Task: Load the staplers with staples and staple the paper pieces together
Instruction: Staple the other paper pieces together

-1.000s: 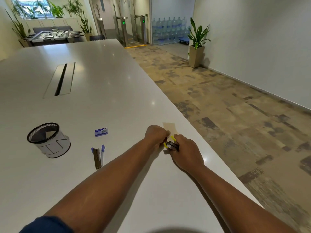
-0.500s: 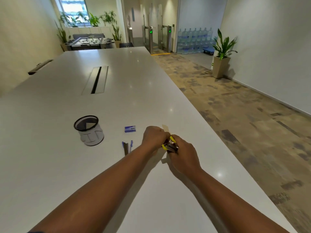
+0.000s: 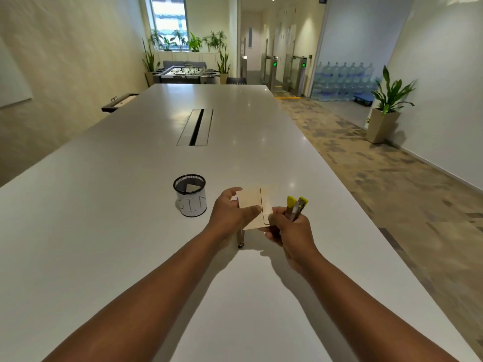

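My left hand (image 3: 231,214) pinches beige paper pieces (image 3: 252,203), lifted above the white table (image 3: 130,192) and held flat toward me. My right hand (image 3: 290,228) grips a yellow stapler (image 3: 296,206), its yellow ends pointing up, with the thumb touching the papers' lower right corner. Under my left hand, only the dark end of a second stapler (image 3: 240,241) shows on the table. The staple box is hidden behind the papers, apart from a speck of blue at their left edge.
A black mesh cup (image 3: 190,195) with paper inside stands left of my hands. A cable slot (image 3: 196,126) lies farther along the table. The table's right edge runs close to my right hand, with carpet floor beyond.
My hands lifted from the table. The left hand raised the papers and the right hand drew the yellow stapler off them to the right. The camera turned right, shifting everything leftward before.
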Demonstrator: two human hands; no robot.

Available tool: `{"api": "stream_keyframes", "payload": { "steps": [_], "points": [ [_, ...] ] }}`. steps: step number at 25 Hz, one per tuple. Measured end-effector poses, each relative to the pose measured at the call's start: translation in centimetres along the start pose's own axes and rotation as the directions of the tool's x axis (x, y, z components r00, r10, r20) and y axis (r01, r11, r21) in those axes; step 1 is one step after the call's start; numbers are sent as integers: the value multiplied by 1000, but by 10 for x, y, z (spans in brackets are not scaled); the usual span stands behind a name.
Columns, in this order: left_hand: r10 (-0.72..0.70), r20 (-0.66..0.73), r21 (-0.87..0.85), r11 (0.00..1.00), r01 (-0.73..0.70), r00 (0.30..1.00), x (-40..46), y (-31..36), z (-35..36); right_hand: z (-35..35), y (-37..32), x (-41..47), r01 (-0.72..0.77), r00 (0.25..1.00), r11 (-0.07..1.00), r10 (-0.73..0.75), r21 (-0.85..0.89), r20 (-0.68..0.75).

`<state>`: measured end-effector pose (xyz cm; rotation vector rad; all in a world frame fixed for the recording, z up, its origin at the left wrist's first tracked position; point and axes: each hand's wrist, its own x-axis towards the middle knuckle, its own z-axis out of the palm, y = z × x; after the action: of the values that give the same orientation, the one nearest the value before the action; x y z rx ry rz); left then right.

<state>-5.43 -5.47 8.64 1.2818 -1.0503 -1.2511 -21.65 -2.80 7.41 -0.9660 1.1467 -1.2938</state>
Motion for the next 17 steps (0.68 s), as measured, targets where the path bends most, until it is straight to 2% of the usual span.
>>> {"api": "stream_keyframes", "payload": {
  "steps": [4,9,13,17],
  "points": [
    [23,82,-39,999,-19,996,-7,6,-16,6,0,2,23,999,993,-19,-120,36],
    [43,150,-21,999,-40,988,-13,10,-28,5,-7,3,26,987,997,-14,-73,160],
    [49,180,-13,999,-48,982,-15,7,-30,5,-7,4,14,991,999,-9,-38,136],
    [38,216,-19,999,-35,976,-18,7,-29,0,-7,3,89,977,994,-76,-56,201]
  ]
}}
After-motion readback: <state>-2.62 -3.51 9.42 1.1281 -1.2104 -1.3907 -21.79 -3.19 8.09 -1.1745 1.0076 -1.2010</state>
